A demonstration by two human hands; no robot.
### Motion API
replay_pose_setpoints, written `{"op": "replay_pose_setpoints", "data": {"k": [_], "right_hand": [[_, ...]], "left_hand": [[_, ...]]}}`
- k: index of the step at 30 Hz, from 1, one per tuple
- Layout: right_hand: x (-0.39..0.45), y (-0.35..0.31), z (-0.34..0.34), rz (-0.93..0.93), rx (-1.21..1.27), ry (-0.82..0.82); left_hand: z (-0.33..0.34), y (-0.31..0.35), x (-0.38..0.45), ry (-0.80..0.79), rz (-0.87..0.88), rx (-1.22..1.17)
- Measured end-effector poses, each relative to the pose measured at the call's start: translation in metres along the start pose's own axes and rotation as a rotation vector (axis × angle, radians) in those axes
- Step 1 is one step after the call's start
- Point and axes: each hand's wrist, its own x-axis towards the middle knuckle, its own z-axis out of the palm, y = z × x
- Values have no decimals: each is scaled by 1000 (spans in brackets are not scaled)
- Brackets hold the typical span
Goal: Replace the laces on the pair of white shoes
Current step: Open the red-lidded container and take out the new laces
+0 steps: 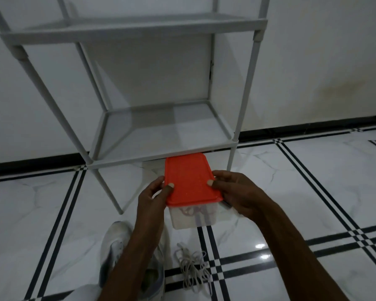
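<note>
While both hands gripped the box (193, 216), left hand (152, 196) and right hand (237, 192) pinched its red lid (191, 177), thumbs on top. Shoes (117, 253) and loose laces (193, 268) lay on the floor (291, 192) below, near the rack (161, 135).

We find no text, label, brand, number or sign that can be read anywhere in this view
</note>
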Motion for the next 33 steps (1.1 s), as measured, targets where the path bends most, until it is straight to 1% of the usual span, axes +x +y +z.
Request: {"op": "replay_pose_setpoints", "data": {"k": [4,9,12,15,20,23,28,30,33], "right_hand": [[-9,-19,-5,49,-24,-42],[-28,-38,-13,77,-101,-137],[-27,-48,-13,13,-112,-108],[-22,-64,-8,-70,-99,-100],[11,-89,3,-182,-92,-78],[47,-99,9,-240,-150,-4],[98,-106,19,-380,-304,229],[116,-110,17,-397,-333,295],[141,-112,10,-390,-396,341]], "left_hand": [[8,17,-13,16,-16,-22],[18,50,-31,-3,70,30],[25,65,-29,-13,118,45],[30,76,-18,13,139,32],[39,91,23,22,157,0],[47,98,60,26,185,19],[67,102,117,25,181,94],[77,102,135,29,183,117],[86,96,161,100,152,106]]}}
